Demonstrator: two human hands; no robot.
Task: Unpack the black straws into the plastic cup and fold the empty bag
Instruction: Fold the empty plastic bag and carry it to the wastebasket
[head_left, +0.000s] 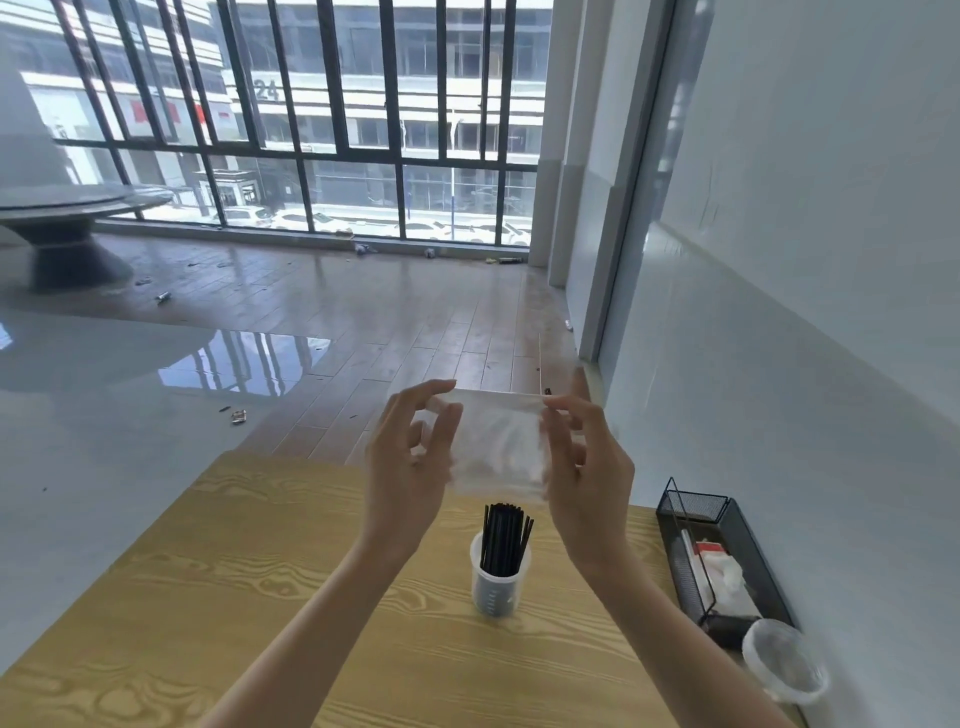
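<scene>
A bundle of black straws (503, 538) stands upright in the translucent plastic cup (497, 590) on the wooden table (208, 597). Above the cup, both hands hold the clear empty bag (498, 441) in the air, stretched flat between them. My left hand (410, 462) pinches the bag's left edge with its fingertips. My right hand (584, 457) grips the right edge. The bag looks blurred, and its lower part hangs just over the straw tops.
A black mesh organiser (727, 561) with white packets stands at the table's right edge by the wall. A clear plastic lid or cup (784, 667) lies near its front end. Beyond the table's far edge is open floor.
</scene>
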